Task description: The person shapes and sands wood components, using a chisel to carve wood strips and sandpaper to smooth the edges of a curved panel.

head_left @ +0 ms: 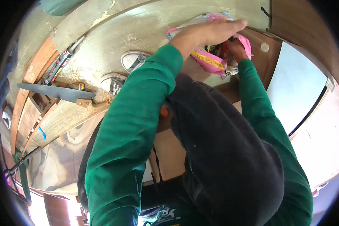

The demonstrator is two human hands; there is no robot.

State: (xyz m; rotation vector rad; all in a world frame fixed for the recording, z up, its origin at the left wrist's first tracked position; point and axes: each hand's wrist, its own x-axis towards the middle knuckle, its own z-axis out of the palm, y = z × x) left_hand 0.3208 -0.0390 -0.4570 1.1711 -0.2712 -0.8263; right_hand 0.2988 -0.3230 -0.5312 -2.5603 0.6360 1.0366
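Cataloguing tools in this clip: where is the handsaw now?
In the head view, the handsaw lies at the left, just below the long-nozzled tube, its right end near the lower grey-and-white sneaker.

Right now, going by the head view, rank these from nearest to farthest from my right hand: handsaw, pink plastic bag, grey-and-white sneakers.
1. Pink plastic bag: nearest, around your right hand, which reaches into it.
2. Grey-and-white sneakers: off to the left, between the bag and the saw.
3. Handsaw: farthest, well over on the left side.
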